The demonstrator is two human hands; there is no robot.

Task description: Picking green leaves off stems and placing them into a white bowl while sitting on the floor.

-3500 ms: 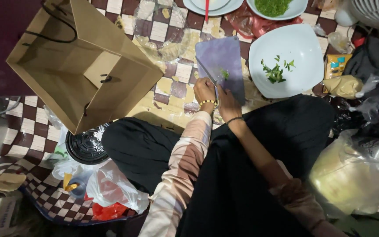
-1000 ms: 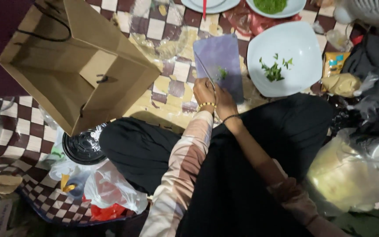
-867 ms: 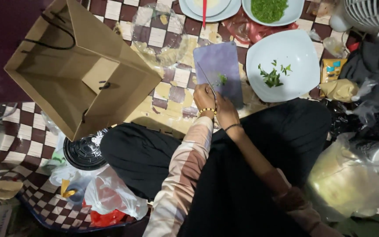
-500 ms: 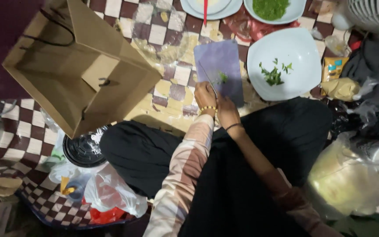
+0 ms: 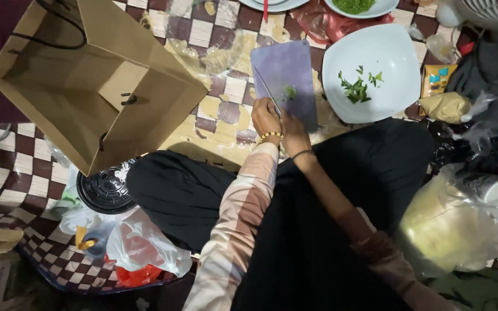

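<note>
Left hand (image 5: 265, 118) w/ fingers clenched on a knife (image 5: 266, 91), right hand (image 5: 295, 133) beside it on the purple cutting board (image 5: 286, 72), herbs (image 5: 290, 92) mid-board, white plate (image 5: 396, 63) at 3 o'clock, right fingers' state can't tell.

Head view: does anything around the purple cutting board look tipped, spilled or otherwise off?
Yes. The large brown paper bag left of the purple cutting board lies tipped, its open mouth facing the camera. Crumpled clear plastic is spread on the checkered mat. The greens on the white plate look contained.
</note>
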